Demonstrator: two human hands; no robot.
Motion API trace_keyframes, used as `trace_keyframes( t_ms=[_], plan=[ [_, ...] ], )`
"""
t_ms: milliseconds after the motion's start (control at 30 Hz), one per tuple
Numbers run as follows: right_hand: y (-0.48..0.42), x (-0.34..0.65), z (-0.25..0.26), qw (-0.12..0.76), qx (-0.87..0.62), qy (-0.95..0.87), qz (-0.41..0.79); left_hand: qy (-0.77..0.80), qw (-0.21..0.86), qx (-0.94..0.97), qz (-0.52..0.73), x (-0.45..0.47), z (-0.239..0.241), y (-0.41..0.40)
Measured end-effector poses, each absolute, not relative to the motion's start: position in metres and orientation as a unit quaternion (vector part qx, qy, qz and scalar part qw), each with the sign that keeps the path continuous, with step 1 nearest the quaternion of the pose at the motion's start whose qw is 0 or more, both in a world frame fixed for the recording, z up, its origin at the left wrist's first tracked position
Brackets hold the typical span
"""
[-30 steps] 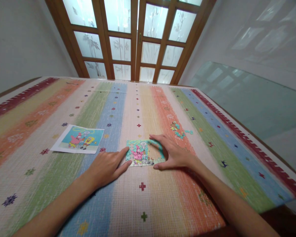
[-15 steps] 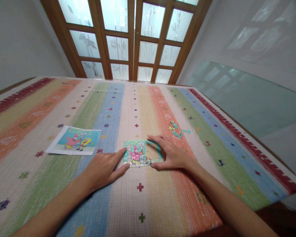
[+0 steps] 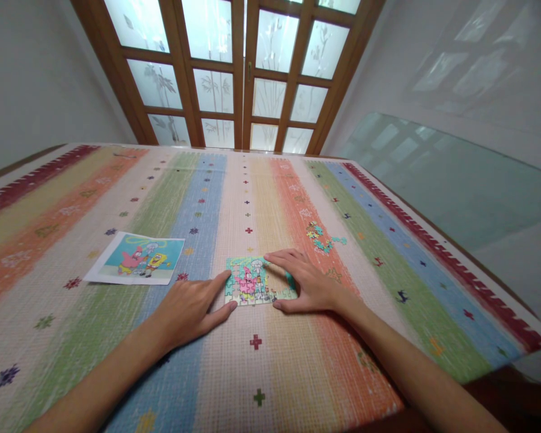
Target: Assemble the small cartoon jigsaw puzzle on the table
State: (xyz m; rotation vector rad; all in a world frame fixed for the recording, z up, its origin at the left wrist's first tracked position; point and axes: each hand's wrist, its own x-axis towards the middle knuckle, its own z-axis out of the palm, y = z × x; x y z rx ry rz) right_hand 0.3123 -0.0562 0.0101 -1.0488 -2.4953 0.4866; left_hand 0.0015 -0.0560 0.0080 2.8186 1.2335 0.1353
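Note:
A partly assembled jigsaw puzzle [image 3: 246,282] lies flat on the striped tablecloth in front of me, showing a pink starfish and other cartoon figures. Its right part has a gap where the cloth shows through. My left hand [image 3: 192,305] rests at the puzzle's left edge, its thumb and index finger spread apart at the border. Over the right side arches my right hand [image 3: 309,282]; its index fingertip is near the top edge and its thumb at the bottom edge, well apart. That hand hides part of the puzzle's right side.
Loose puzzle pieces [image 3: 321,237] lie in a small pile beyond my right hand. To the left is a creased printed picture [image 3: 142,258] of the same cartoon figures. The tablecloth [image 3: 234,373] runs back toward wooden doors [image 3: 241,90] with frosted panes.
My right hand has shifted slightly left, and its index fingertip has come a little lower over the puzzle's top edge. My left hand and the puzzle stay nearly the same.

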Motion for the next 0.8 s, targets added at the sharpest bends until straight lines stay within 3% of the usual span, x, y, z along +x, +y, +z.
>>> trace_keyframes(
  t_ms=[267, 467, 800],
  plan=[
    [-0.054, 0.318, 0.013, 0.189, -0.385, -0.891, 0.151, 0.393, 0.023, 0.918, 0.048, 0.002, 0.009, -0.055],
    [-0.040, 0.355, 0.021, 0.232, -0.499, -0.835, 0.016, 0.395, 0.023, 0.916, 0.066, 0.000, 0.008, -0.055],
    [-0.029, 0.408, 0.011, 0.163, -0.618, -0.766, -0.060, 0.398, 0.026, 0.915, 0.066, 0.001, 0.007, -0.055]
  ],
)
